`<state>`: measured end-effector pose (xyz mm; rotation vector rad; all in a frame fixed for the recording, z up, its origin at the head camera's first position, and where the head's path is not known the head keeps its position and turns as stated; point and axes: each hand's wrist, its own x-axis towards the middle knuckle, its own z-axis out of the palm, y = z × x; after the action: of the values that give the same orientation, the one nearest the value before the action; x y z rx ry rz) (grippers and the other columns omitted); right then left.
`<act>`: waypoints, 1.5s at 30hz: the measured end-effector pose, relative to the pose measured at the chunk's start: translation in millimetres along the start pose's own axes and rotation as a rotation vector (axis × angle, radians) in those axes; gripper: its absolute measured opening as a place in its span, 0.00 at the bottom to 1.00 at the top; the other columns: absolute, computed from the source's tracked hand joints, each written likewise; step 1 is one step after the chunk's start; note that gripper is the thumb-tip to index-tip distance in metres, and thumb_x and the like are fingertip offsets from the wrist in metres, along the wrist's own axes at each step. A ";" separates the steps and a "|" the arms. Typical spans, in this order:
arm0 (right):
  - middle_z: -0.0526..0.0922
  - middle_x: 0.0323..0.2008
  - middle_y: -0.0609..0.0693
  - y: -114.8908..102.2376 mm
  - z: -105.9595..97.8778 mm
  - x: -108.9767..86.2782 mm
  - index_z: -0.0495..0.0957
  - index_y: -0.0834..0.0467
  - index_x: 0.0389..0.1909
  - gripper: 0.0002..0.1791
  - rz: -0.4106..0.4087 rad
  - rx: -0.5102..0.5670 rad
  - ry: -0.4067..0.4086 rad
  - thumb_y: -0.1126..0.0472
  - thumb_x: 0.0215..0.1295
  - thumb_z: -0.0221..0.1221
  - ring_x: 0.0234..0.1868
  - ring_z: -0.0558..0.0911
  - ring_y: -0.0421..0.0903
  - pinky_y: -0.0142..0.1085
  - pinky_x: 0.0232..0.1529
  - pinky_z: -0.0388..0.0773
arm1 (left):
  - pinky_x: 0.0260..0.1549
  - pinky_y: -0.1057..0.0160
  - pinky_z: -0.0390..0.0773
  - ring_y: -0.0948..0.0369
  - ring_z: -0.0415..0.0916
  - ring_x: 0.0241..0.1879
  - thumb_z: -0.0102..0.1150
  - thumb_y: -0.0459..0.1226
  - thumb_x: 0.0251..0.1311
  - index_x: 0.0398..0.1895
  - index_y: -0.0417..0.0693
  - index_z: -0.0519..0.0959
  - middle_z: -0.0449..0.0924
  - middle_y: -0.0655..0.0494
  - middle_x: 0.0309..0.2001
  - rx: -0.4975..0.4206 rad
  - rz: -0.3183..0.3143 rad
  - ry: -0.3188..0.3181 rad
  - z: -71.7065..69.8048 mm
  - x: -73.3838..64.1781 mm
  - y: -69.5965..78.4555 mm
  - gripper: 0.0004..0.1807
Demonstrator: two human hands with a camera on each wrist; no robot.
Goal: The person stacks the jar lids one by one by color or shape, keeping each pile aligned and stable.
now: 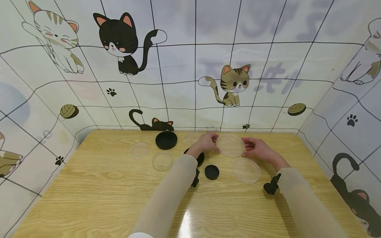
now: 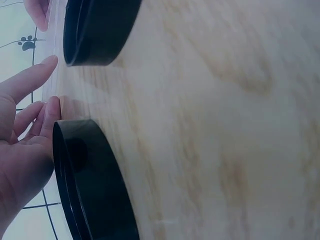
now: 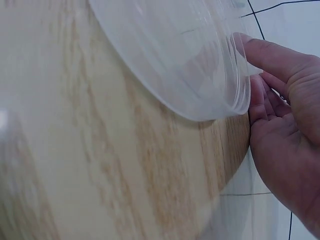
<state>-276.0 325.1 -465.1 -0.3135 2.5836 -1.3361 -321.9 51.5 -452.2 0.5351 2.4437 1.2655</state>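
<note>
My left hand [image 1: 206,142] grips the left edge of a clear round dish [image 1: 230,145] near the back of the table. On its opposite edge, my right hand [image 1: 258,150] has its thumb and fingers around the rim. A second clear round dish [image 1: 246,171] lies just in front of that one; its raised wall [image 3: 165,75] shows large in the right wrist view. Under my left wrist a black round dish [image 1: 201,160] is partly hidden. Beside it sits a smaller black round dish [image 1: 212,172]. In the left wrist view, my fingers reach past both black dishes.
Farther left are a black round dish [image 1: 166,140] and two clear round pieces, one nearer [image 1: 162,161] and one farther out [image 1: 139,150]. Another faint clear piece [image 1: 191,137] lies behind my left forearm. A cat-printed sheet [image 1: 178,89] rises along the back edge of the wooden table [image 1: 98,185].
</note>
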 end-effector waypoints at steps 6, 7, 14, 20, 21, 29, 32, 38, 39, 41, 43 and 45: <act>0.73 0.60 0.71 -8.9 1.8 -4.7 0.61 0.77 0.71 0.41 -0.007 -0.002 0.007 0.69 0.62 0.71 0.59 0.74 0.63 0.29 0.50 0.77 | 0.57 0.61 0.75 0.53 0.74 0.58 0.78 0.27 0.51 0.69 0.36 0.72 0.77 0.45 0.59 0.010 0.008 -0.013 -0.5 0.4 -1.7 0.39; 0.73 0.60 0.71 -9.6 1.7 -5.9 0.61 0.77 0.71 0.41 -0.009 0.002 0.012 0.69 0.62 0.71 0.59 0.75 0.63 0.29 0.50 0.77 | 0.56 0.61 0.75 0.53 0.74 0.58 0.78 0.28 0.51 0.69 0.36 0.72 0.77 0.45 0.59 0.002 0.009 -0.017 -0.8 1.0 -2.7 0.39; 0.76 0.59 0.68 -5.3 -1.3 -7.8 0.62 0.72 0.73 0.43 -0.004 0.059 0.028 0.65 0.62 0.72 0.59 0.75 0.61 0.26 0.47 0.74 | 0.55 0.59 0.76 0.53 0.75 0.57 0.77 0.28 0.53 0.71 0.39 0.71 0.76 0.46 0.61 -0.094 0.022 -0.052 -6.7 2.2 -7.3 0.40; 0.72 0.64 0.69 -11.2 -1.3 -7.4 0.60 0.70 0.75 0.42 -0.008 0.097 0.010 0.64 0.65 0.70 0.61 0.75 0.62 0.29 0.48 0.77 | 0.53 0.57 0.77 0.53 0.75 0.55 0.77 0.29 0.53 0.72 0.40 0.70 0.74 0.46 0.63 -0.145 0.011 -0.054 -12.2 -3.7 -6.1 0.41; 0.72 0.64 0.69 -12.6 -1.3 -7.7 0.60 0.70 0.75 0.42 -0.008 0.094 0.008 0.64 0.65 0.70 0.61 0.74 0.62 0.29 0.48 0.77 | 0.52 0.57 0.77 0.53 0.75 0.55 0.76 0.29 0.53 0.72 0.40 0.70 0.73 0.46 0.63 -0.159 0.010 -0.055 -13.0 -5.0 -6.0 0.41; 0.70 0.66 0.68 -25.1 0.1 -11.7 0.61 0.69 0.74 0.43 -0.033 0.079 0.030 0.63 0.63 0.71 0.62 0.73 0.63 0.29 0.47 0.78 | 0.45 0.61 0.79 0.56 0.79 0.49 0.77 0.28 0.53 0.71 0.42 0.71 0.73 0.48 0.62 -0.212 0.059 -0.034 -21.4 -10.5 -7.1 0.40; 0.72 0.64 0.67 -31.4 1.2 -14.0 0.62 0.68 0.74 0.42 -0.042 0.071 0.038 0.63 0.63 0.71 0.61 0.73 0.62 0.30 0.46 0.78 | 0.43 0.63 0.79 0.57 0.80 0.47 0.77 0.28 0.52 0.70 0.41 0.71 0.74 0.48 0.61 -0.226 0.073 -0.030 -25.2 -14.4 -7.8 0.40; 0.74 0.61 0.65 -47.2 5.7 -18.5 0.65 0.67 0.73 0.40 -0.068 0.067 0.055 0.62 0.63 0.72 0.59 0.74 0.61 0.32 0.45 0.78 | 0.45 0.60 0.81 0.55 0.80 0.48 0.76 0.27 0.53 0.69 0.40 0.71 0.74 0.47 0.61 -0.278 0.086 -0.046 -34.7 -30.3 -7.0 0.39; 0.74 0.61 0.66 -49.9 6.9 -19.3 0.65 0.68 0.73 0.40 -0.074 0.066 0.055 0.62 0.63 0.72 0.59 0.74 0.61 0.32 0.45 0.79 | 0.46 0.59 0.81 0.55 0.80 0.48 0.76 0.28 0.53 0.69 0.40 0.71 0.73 0.47 0.62 -0.287 0.087 -0.048 -36.4 -33.3 -6.8 0.39; 0.73 0.62 0.66 -54.5 9.1 -20.6 0.65 0.67 0.72 0.40 -0.075 0.072 0.055 0.62 0.63 0.72 0.59 0.74 0.61 0.32 0.46 0.79 | 0.48 0.58 0.81 0.55 0.79 0.49 0.76 0.29 0.54 0.71 0.41 0.70 0.73 0.47 0.62 -0.303 0.085 -0.053 -39.9 -39.8 -6.4 0.39; 0.73 0.62 0.66 -58.5 11.1 -21.9 0.66 0.67 0.72 0.40 -0.079 0.078 0.057 0.63 0.62 0.73 0.60 0.74 0.62 0.31 0.46 0.79 | 0.50 0.58 0.81 0.55 0.79 0.50 0.76 0.29 0.55 0.72 0.42 0.69 0.73 0.47 0.63 -0.320 0.081 -0.053 -43.1 -46.0 -6.4 0.40; 0.73 0.63 0.65 -61.3 12.7 -23.2 0.66 0.67 0.72 0.40 -0.086 0.086 0.060 0.63 0.62 0.73 0.59 0.74 0.61 0.31 0.47 0.79 | 0.51 0.58 0.81 0.55 0.79 0.50 0.76 0.30 0.55 0.73 0.43 0.68 0.73 0.48 0.62 -0.335 0.083 -0.053 -46.1 -52.4 -6.2 0.41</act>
<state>-244.7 287.2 -419.8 -0.3789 2.5785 -1.5037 -298.3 -9.0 -425.6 0.5711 2.1222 1.6300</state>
